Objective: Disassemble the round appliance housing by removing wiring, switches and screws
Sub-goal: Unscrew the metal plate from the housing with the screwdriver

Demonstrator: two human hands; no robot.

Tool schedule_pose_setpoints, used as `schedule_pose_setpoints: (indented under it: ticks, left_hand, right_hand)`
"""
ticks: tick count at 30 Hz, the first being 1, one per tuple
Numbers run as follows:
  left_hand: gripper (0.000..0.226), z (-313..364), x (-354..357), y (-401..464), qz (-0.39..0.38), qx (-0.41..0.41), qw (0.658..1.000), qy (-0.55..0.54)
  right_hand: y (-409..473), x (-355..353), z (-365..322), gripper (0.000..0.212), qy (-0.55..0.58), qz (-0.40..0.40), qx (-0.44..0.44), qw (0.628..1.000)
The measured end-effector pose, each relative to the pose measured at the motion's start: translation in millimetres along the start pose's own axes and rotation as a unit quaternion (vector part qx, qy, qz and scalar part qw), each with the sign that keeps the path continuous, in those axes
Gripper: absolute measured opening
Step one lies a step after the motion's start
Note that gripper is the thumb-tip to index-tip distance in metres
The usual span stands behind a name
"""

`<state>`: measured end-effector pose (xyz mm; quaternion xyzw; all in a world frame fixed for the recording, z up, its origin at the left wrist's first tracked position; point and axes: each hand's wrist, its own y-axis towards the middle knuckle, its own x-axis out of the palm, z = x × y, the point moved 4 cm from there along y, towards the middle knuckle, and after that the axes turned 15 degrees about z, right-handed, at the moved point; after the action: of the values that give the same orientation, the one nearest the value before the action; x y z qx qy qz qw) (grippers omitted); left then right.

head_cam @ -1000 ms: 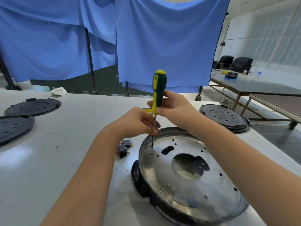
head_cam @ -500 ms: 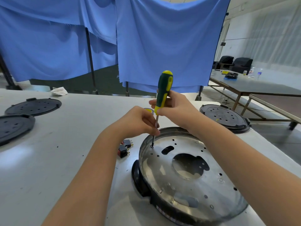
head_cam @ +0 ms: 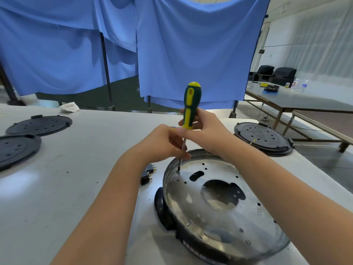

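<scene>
Round appliance housing (head_cam: 219, 203) lying on the white counter (head_cam: 57, 188), shiny metal plate facing up inside a black rim, directly below and in front of both hands. Right hand (head_cam: 208, 131) wrapped around the lower part of the green-and-yellow screwdriver (head_cam: 190, 108), handle upright, slightly tilted. Left hand (head_cam: 164, 144) closed in a pinch on the metal shaft just above the housing's far-left rim. Tip seated on a screw (head_cam: 178, 171) near that rim, beside a dark oblong cut-out. Large central opening in the plate, small holes scattered around it. Two small black switches (head_cam: 147, 174) loose on the counter, just left of the housing. Black perforated discs (head_cam: 262, 137) set well apart at the right and far left.
</scene>
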<state>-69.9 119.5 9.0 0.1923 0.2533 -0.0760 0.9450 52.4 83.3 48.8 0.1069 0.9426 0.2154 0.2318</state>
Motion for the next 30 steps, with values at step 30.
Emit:
schedule_pose_setpoints:
  ticks: [30]
  left_hand:
    - [0.013, -2.9, -4.9, -1.3, -0.033, -0.024, 0.999, -0.01]
  right_hand:
    - [-0.7, -0.8, 0.2, 0.025, 0.026, 0.031, 0.005, 0.999]
